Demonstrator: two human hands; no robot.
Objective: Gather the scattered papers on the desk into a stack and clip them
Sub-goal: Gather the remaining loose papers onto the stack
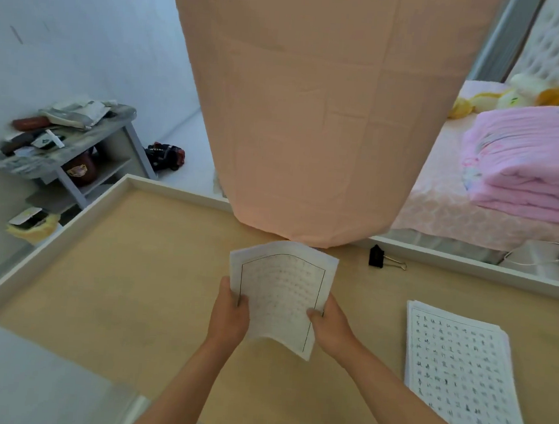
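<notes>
Nearest to us, low in the frame, our two forearms reach up toward the centre, where both hands hold a small bundle of papers point(280, 295) above the desk point(132, 284). Our left hand point(232, 311) pinches the bundle's left edge, thumb on the printed face and fingers behind; our right hand point(329, 323) does the same on the right edge. Both are closed on the sheets, which bow between them.

We judge that we are mid-gathering: squaring this bundle before it joins the rest. A second pile of printed sheets point(456, 369) lies flat at lower right, its edges fanned a little, well apart from our hands. The black binder clip point(377, 256) sits near the desk's far rim, right of centre, untouched.

The next move probably calls for tapping the bundle's edges even, bringing it onto the lower-right pile, aligning both, and then reaching for the clip.

The desk has a raised white lip point(51, 244) along its left and far sides, so sheets will not slide off there. The left half of the surface is bare, good room for tapping. A large peach cloth point(312, 114) hangs just behind the bundle at upper centre, crowding any forward reach.
</notes>
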